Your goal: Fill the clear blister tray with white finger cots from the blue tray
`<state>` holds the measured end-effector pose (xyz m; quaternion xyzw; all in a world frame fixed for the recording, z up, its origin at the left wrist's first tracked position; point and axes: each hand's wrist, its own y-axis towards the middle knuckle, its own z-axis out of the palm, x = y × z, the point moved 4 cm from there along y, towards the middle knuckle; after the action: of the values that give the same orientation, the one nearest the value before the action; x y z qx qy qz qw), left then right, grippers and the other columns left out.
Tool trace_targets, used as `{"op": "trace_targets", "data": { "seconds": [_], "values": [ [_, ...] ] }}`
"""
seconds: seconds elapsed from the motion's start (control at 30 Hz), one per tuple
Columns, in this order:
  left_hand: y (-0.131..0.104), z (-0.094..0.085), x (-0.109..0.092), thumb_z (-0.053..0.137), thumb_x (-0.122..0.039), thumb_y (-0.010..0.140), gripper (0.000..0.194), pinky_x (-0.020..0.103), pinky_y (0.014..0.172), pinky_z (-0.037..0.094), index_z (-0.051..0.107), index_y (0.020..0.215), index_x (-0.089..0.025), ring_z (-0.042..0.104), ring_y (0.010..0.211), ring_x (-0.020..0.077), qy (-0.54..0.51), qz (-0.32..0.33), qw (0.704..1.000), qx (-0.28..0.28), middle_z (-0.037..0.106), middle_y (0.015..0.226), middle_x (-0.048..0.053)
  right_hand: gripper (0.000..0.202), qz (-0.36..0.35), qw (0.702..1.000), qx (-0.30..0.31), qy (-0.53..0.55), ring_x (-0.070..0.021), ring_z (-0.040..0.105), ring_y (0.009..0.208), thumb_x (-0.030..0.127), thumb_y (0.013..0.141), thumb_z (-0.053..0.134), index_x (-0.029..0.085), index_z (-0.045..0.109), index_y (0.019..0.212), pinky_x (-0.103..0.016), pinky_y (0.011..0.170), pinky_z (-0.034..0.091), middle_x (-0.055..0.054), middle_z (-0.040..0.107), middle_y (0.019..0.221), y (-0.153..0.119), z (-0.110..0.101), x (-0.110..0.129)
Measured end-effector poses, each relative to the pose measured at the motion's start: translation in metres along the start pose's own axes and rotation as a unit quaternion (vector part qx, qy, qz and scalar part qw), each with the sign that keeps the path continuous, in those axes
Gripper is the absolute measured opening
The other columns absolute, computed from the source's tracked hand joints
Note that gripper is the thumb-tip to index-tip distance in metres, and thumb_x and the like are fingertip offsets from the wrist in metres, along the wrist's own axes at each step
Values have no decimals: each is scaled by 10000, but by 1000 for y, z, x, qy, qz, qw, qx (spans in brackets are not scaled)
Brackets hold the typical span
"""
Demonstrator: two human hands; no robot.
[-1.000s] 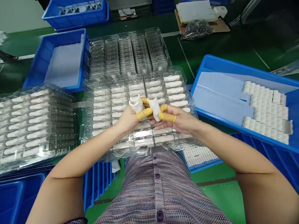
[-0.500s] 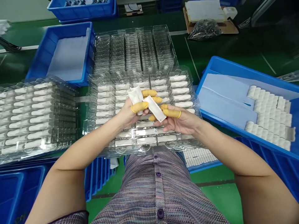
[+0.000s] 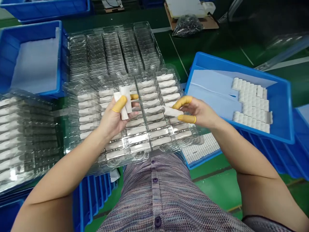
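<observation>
My left hand [image 3: 117, 112], with yellow finger cots on thumb and fingers, is closed on two flat white plastic pieces [image 3: 125, 98] that overlap. It is over the left half of a clear plastic tray [image 3: 120, 162] holding rows of similar white pieces. My right hand [image 3: 196, 112], also in yellow cots, pinches one white plastic piece [image 3: 172, 111] between thumb and fingers. This piece lies nearly level, low over the tray's right columns; whether it touches a slot I cannot tell.
Stacked clear trays [image 3: 116, 48] stand behind, and more filled trays [image 3: 24, 135] at left. At right, a blue bin [image 3: 281, 129] holds white pieces on blue sheets. Another blue bin [image 3: 63, 61] with a pale sheet sits back left. A bag of dark parts [image 3: 188, 25] lies at the back.
My hands have moved apart. The right hand has carried one white piece rightward to the tray's right columns, while the left keeps two. The view has shifted to the right.
</observation>
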<state>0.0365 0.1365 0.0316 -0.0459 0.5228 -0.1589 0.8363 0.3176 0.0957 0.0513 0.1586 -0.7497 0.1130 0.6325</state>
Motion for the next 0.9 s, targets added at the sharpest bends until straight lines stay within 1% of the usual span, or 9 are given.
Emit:
{"op": "trace_targets", "data": {
  "seconds": [0.1, 0.27, 0.37, 0.43, 0.53, 0.63, 0.73, 0.8, 0.9],
  "values": [
    [3, -3, 5, 979, -489, 711, 459, 262, 789, 674, 711, 952, -205, 716, 837, 129, -6, -4, 1000, -9, 737, 934, 9, 227, -36, 972, 29, -232, -228, 741, 991, 245, 828, 793, 230, 756, 1052, -362, 881, 586, -49, 800, 1059, -30, -27, 3],
    [5, 2, 13, 989, -562, 652, 524, 181, 543, 535, 710, 912, -202, 581, 609, 73, 15, -24, 999, 19, 649, 744, -36, 203, -80, 904, 106, -406, -255, 730, 1012, 260, 918, 687, 240, 780, 1097, -418, 915, 551, -58, 829, 1094, -55, -24, -4],
    [4, 4, 13, 986, -567, 653, 515, 186, 520, 482, 702, 890, -210, 556, 600, 74, 33, -2, 999, 33, 633, 722, -40, 144, -77, 861, 118, -489, -288, 699, 1001, 266, 960, 665, 209, 797, 961, -432, 879, 514, -90, 819, 934, -52, -13, -10],
    [1, 6, 12, 983, -575, 653, 516, 203, 526, 470, 682, 851, -206, 549, 597, 83, 52, 13, 998, 45, 627, 705, -35, 183, -66, 863, 112, -488, -292, 684, 982, 279, 973, 666, 208, 788, 857, -428, 866, 501, -93, 793, 837, -46, -7, -9],
    [-5, 13, 11, 976, -564, 674, 506, 219, 491, 415, 656, 803, -193, 488, 533, 83, 90, 20, 992, 82, 590, 640, -34, 188, -21, 939, 52, -340, -259, 701, 941, 350, 986, 671, 218, 785, 915, -411, 866, 535, -89, 803, 946, -32, 1, -1],
    [-11, 21, 12, 999, -510, 647, 490, 213, 474, 384, 671, 817, -189, 476, 508, 79, 130, 21, 984, 117, 604, 636, -34, 297, 81, 996, 39, -16, -228, 759, 962, 479, 1007, 667, 226, 735, 1147, -375, 840, 608, -84, 795, 1105, -18, 24, 4],
    [-16, 27, 12, 994, -480, 662, 462, 225, 541, 467, 679, 832, -188, 580, 573, 111, 152, 30, 975, 161, 670, 695, -15, 392, 183, 941, 121, 258, -228, 790, 1034, 534, 940, 776, 209, 676, 1136, -379, 880, 655, -92, 791, 1142, -5, 61, 6],
    [-17, 29, 13, 986, -465, 681, 448, 241, 572, 507, 679, 851, -186, 628, 605, 131, 150, 34, 972, 177, 702, 726, -2, 402, 215, 907, 138, 335, -218, 795, 1025, 517, 865, 866, 199, 649, 980, -369, 892, 661, -86, 798, 1102, 2, 79, 5],
    [-16, 28, 12, 985, -436, 688, 465, 214, 496, 452, 700, 971, -201, 608, 567, 108, 127, 47, 980, 148, 772, 856, 29, 427, 197, 922, 77, 325, -177, 782, 951, 483, 794, 931, 202, 612, 827, -329, 865, 653, -41, 792, 982, 12, 88, -1]
  ]
}}
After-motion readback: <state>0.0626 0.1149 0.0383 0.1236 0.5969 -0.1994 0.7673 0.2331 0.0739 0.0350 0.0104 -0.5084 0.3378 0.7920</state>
